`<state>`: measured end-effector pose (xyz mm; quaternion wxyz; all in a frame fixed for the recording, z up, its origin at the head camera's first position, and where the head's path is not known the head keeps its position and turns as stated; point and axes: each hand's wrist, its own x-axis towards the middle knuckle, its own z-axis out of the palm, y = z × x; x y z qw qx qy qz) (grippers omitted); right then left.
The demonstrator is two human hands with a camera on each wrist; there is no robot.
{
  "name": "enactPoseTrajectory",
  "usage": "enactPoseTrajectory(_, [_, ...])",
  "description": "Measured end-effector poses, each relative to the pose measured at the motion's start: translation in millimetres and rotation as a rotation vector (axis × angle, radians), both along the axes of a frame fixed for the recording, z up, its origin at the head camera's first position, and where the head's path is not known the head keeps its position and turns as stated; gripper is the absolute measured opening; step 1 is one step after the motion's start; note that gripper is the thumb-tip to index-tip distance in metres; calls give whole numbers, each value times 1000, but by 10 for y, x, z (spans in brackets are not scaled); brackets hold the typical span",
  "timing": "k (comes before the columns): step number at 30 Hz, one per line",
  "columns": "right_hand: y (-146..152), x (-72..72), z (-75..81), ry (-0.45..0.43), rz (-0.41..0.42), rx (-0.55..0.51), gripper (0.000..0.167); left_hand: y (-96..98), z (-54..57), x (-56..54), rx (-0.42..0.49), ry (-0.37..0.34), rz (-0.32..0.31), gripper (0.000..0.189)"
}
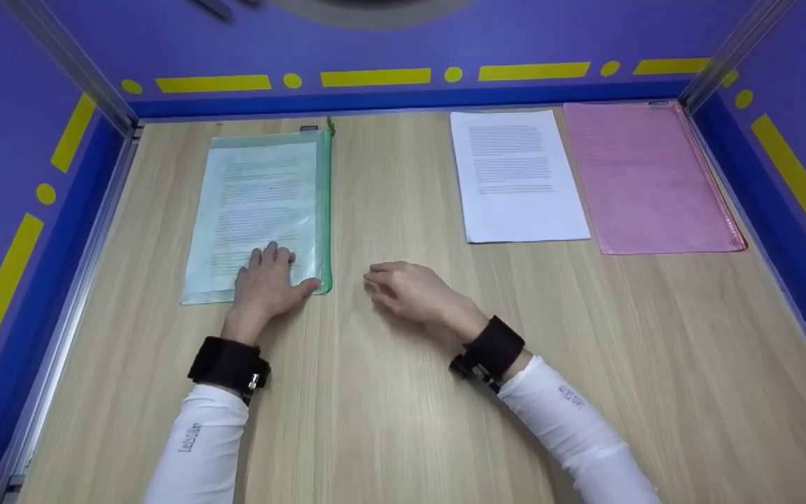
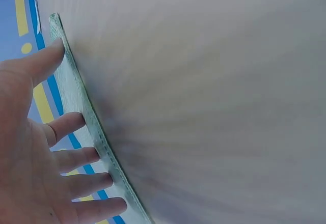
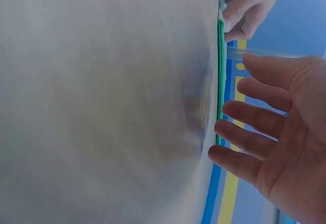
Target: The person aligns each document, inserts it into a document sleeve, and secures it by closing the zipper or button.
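A green zip document pouch (image 1: 263,210) with printed sheets inside lies flat on the left of the table, its green zip edge (image 1: 326,210) along the right side. My left hand (image 1: 266,280) rests with spread fingers on the pouch's lower end, the thumb near its lower right corner. In the left wrist view the fingertips (image 2: 104,180) touch the pouch along its near edge. My right hand (image 1: 413,290) is just right of the pouch, apart from it. Its fingers are relaxed with nothing between them, and the right wrist view shows the bare palm (image 3: 290,147).
A stack of printed white paper (image 1: 518,210) lies toward the back right. Beside it is a pink zip pouch (image 1: 655,182), close to the right wall. Blue and purple panels (image 1: 403,56) with yellow marks border the wooden table (image 1: 389,420) at the back and sides.
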<state>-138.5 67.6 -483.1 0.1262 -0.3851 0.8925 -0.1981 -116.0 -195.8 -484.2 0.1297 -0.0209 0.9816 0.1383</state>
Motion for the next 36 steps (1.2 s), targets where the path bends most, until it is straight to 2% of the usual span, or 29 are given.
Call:
enactPoseTrajectory(7, [-321,23,-53,34,181,104,46,-26,23,-19,-29,-29,7,73])
enactPoseTrajectory(11, [-421,28,-54,49,218,138,42,-14,18,-35,-16,-42,7,72])
enactPoseTrajectory(16, [-409,39,-32,11,181,124,42,-92,35,-69,9,-56,25,71])
enactPoseTrajectory(23, [-314,56,-1,-15,138,103,47,-386,67,-73,56,-88,50,71])
enactPoseTrajectory(31, [-211,85,50,-12,109,72,45,-676,94,-71,4,-105,86,71])
enactPoseTrajectory(36, [-153,97,80,-16,93,57,45,-816,112,-62,8,-127,99,70])
